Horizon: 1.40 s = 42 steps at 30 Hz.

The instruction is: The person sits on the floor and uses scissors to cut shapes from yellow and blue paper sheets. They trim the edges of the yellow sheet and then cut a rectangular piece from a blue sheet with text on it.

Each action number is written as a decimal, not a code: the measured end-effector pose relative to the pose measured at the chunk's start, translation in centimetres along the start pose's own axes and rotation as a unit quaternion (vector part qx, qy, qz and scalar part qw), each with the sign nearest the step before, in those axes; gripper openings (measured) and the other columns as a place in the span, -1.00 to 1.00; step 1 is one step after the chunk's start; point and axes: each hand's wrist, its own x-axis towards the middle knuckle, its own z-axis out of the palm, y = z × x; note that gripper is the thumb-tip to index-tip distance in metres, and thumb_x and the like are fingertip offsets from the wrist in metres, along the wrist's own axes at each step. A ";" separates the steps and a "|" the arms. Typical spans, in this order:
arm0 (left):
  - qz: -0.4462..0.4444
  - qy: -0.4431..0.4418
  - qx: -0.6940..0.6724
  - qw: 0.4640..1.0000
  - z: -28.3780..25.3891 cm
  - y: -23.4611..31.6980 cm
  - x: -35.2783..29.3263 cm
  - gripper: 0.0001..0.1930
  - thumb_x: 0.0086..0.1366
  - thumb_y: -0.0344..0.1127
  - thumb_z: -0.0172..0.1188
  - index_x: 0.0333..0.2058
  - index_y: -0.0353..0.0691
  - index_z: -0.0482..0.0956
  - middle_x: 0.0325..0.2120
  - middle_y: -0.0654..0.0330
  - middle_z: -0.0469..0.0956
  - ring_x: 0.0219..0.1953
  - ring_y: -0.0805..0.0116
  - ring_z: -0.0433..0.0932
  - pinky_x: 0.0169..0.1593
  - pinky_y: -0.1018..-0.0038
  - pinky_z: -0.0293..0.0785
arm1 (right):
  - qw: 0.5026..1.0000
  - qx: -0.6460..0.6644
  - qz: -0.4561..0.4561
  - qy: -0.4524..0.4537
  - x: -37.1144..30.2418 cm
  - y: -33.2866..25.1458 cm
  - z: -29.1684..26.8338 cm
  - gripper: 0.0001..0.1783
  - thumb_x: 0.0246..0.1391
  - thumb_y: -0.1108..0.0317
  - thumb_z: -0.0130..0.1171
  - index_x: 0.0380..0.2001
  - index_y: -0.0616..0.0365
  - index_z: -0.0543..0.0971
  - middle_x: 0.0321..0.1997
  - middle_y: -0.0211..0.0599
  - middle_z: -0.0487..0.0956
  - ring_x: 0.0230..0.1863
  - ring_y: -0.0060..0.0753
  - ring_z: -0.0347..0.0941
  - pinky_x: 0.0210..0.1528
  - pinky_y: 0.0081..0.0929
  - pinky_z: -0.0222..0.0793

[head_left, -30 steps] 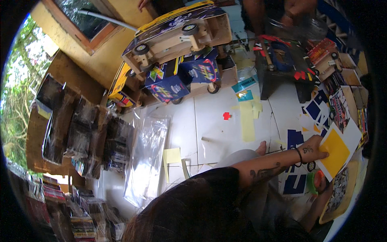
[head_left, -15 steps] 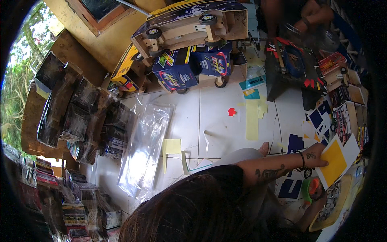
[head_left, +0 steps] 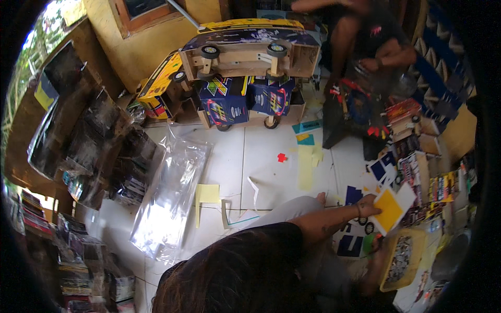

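Right hand [head_left: 368, 207] is pinching the yellow card [head_left: 388, 211], now lifting it slightly rightward; left hand is hidden.

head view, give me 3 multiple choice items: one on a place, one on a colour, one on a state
1. Where is the clear plastic bag?
A. flat on the white tile floor
B. on the toy truck
C. in a hand

2. What colour is the sheet under the extended hand?
A. red
B. yellow
C. green

3. How does the big wooden toy truck lie?
A. upright on its wheels
B. tipped over, wheels exposed
C. in pieces

Answers: 1 A, it lies spread on the tiles; 2 B, the square is bright yellow; 3 B, its wheels face the camera.
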 end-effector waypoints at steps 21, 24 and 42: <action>-0.130 0.143 0.062 0.979 -4.3 6.3 -4.5 -0.58 -0.01 -0.04 0.19 -0.35 -0.34 0.51 -0.44 -0.08 0.54 -0.32 0.02 0.52 -0.23 0.29 0.43 | 0.983 0.063 0.009 0.170 -6.9 -7.3 3.2 -0.23 -0.19 0.03 0.24 0.06 0.21 0.28 0.05 -0.20 0.37 0.03 -0.28 0.30 -0.06 -0.44 0.23; -0.032 0.147 0.072 0.986 -4.1 7.0 -2.1 -0.61 -0.01 -0.07 0.29 -0.51 -0.35 0.50 -0.69 0.21 0.48 -0.66 0.50 0.44 -0.60 0.57 0.35 | 0.987 -0.022 -0.058 0.150 -6.8 -8.6 3.7 -0.41 -0.24 0.08 0.30 -0.13 0.17 0.45 -0.18 -0.35 0.48 -0.15 -0.42 0.38 -0.10 -0.49 0.26; -0.110 0.071 0.031 0.991 -3.9 9.6 -1.8 -0.75 0.09 -0.19 0.22 -0.42 -0.26 0.50 -0.64 0.30 0.49 -0.72 0.64 0.38 -0.71 0.71 0.20 | 0.992 -0.080 0.067 -0.066 -6.9 -11.4 4.3 -0.61 -0.22 0.15 0.35 -0.45 0.21 0.48 -0.59 -0.49 0.43 -0.59 -0.71 0.28 -0.60 -0.72 0.10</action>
